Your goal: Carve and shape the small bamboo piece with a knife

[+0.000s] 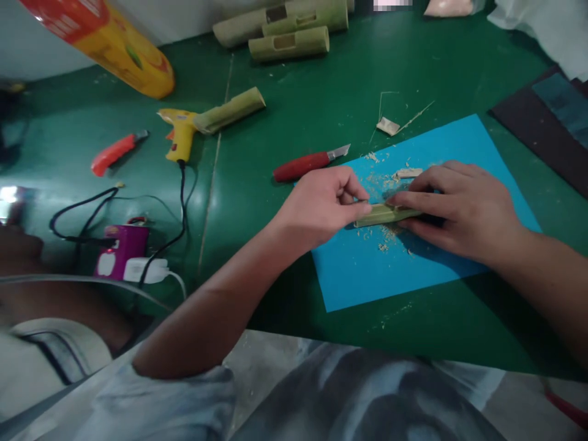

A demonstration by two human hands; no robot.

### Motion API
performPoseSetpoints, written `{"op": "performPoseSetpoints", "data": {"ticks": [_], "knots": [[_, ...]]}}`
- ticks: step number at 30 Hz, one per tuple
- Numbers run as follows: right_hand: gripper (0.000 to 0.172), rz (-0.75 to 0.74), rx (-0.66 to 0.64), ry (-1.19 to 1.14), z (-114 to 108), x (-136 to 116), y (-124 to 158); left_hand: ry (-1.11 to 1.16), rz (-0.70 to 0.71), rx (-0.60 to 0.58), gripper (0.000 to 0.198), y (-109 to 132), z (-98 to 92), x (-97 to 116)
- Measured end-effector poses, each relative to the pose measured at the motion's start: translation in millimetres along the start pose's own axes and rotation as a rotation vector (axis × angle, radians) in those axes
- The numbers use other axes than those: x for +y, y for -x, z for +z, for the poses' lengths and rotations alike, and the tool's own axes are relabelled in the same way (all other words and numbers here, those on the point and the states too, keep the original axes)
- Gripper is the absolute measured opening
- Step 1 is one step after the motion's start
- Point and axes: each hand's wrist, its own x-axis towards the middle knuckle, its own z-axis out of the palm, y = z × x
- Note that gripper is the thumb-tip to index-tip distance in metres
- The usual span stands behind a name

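A short split piece of green bamboo (383,214) lies on a blue sheet (413,263) on the green table. My left hand (321,205) pinches its left end with thumb and fingers closed. My right hand (459,208) covers its right end, fingers pressed along and around it. Pale shavings are scattered on the blue sheet around the piece. A red-handled carving knife (307,164) lies just beyond my left hand, its blade toward the sheet.
A yellow glue gun (181,131) with a bamboo piece (232,110) beside it, a red utility knife (114,153), a purple power strip (120,251) with cables, several bamboo tubes (289,27) at the back, dark sheets (546,122) at right, another person's arm at left.
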Motion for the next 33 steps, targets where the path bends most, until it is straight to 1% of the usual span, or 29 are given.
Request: {"op": "performPoseSetpoints", "data": {"ticks": [3, 4, 6, 8, 13, 17, 20, 23, 26, 29, 31, 33], "knots": [[0.03, 0.028, -0.05, -0.002, -1, -1, 0, 0.01, -0.036, 0.013, 0.013, 2, -0.3, 0], [0.03, 0.036, -0.039, -0.004, -2, -2, -1, 0.005, -0.031, 0.021, 0.013, 3, 0.3, 0], [0.031, 0.094, -0.125, 0.004, -4, -3, -1, -0.004, -0.009, 0.023, 0.013, 4, 2.0, 1], [0.031, 0.117, -0.143, 0.001, -5, -4, -2, 0.0, -0.003, 0.009, 0.014, 5, 2.8, 0], [0.031, 0.095, -0.122, -0.001, -3, -3, -1, -0.021, -0.021, 0.033, 0.014, 6, 0.4, -2], [0.032, 0.07, -0.073, 0.016, -2, -2, -1, -0.032, 0.016, 0.022, 0.015, 2, 1.2, -2], [0.032, 0.086, -0.111, -0.001, -3, -3, -1, -0.011, -0.011, -0.002, 0.013, 4, 1.4, 0], [0.033, 0.083, -0.121, 0.005, -4, -3, 0, 0.003, -0.043, 0.009, 0.01, 6, 2.7, 1], [0.032, 0.063, -0.109, 0.038, -4, -2, 0, 0.014, 0.012, 0.024, 0.012, 2, 5.0, 0], [0.03, 0.034, -0.063, 0.039, -3, -1, 1, 0.064, 0.069, 0.094, 0.012, -3, 2.6, -1], [0.029, 0.049, -0.081, 0.019, -3, -1, 1, 0.105, 0.084, 0.186, 0.01, -2, -2.0, -1], [0.029, 0.068, -0.101, 0.013, -3, -2, 1, 0.159, 0.093, 0.238, 0.008, 1, -6.2, -1]]}}
